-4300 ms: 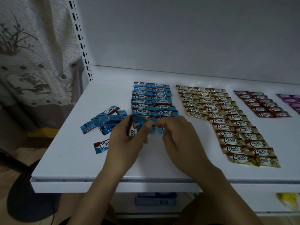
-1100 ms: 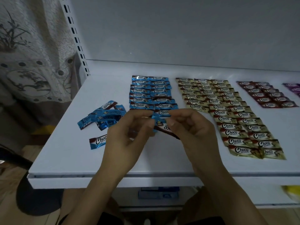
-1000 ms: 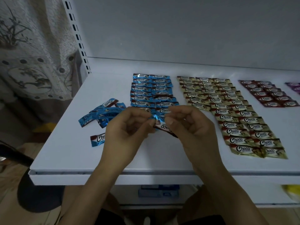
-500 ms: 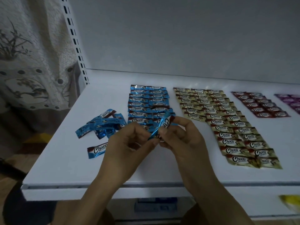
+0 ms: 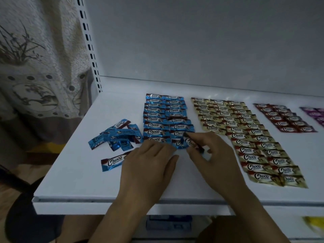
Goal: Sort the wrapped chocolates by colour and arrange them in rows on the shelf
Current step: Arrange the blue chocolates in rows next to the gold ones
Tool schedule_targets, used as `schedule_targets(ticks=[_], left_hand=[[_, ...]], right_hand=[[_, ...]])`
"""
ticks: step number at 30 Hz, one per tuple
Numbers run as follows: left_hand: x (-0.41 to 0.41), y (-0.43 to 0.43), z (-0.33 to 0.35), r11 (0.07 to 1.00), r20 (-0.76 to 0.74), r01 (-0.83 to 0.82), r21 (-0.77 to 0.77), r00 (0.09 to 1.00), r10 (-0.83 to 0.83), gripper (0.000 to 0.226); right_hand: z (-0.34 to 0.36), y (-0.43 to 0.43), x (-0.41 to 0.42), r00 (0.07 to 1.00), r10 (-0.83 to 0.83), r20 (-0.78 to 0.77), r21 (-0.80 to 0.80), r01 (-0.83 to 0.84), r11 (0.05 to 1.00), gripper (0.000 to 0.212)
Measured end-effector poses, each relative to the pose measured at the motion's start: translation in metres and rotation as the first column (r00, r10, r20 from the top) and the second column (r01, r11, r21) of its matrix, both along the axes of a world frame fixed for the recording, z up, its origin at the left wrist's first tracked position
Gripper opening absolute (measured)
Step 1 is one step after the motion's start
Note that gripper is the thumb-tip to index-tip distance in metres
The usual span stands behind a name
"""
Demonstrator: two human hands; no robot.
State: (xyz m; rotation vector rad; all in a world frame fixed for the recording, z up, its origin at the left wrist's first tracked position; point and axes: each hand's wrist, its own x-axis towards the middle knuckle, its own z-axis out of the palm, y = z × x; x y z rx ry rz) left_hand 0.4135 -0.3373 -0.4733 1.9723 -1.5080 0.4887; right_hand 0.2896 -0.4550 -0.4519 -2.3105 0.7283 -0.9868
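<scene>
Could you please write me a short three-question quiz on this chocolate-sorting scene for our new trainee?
1. True or false: the loose pile of blue chocolates lies left of the blue rows.
2. Which colour block sits directly right of the blue rows? A) red B) gold C) purple
3. What is the right hand pinching at the near end of the blue rows?

Key
1. True.
2. B, the gold block; the red block comes next.
3. One blue chocolate, while the left hand rests beside it on the shelf.
</scene>
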Motion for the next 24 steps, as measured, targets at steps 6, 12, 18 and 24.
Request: schedule_targets(ticks=[6, 12, 18, 24], left_hand=[[0.002, -0.002, 0.000, 0.976, 0.010, -0.079, 0.203, 0.997, 0.079, 0.043], [0.002, -0.003, -0.002, 0.975, -0.020, -0.061, 0.213, 0.998, 0.067, 0.047], [0.002, -0.003, -0.005, 0.990, -0.037, -0.021, 0.141, 0.999, 0.026, 0.044], [0.022, 0.012, 0.006, 0.998, 0.041, 0.024, 0.057, 0.999, -0.026, 0.062]], right_hand=[[-0.014, -0.010, -0.002, 0.971, -0.030, -0.236, -0.286, -0.040, 0.958, 0.027], [-0.020, -0.007, -0.007, 0.971, -0.058, -0.234, -0.248, -0.001, 0.969, 0.025], [-0.021, -0.003, -0.001, 0.977, -0.073, -0.198, -0.277, 0.015, 0.961, 0.026], [-0.009, 0.009, 0.012, 0.995, 0.007, -0.099, -0.236, -0.030, 0.971, 0.033]])
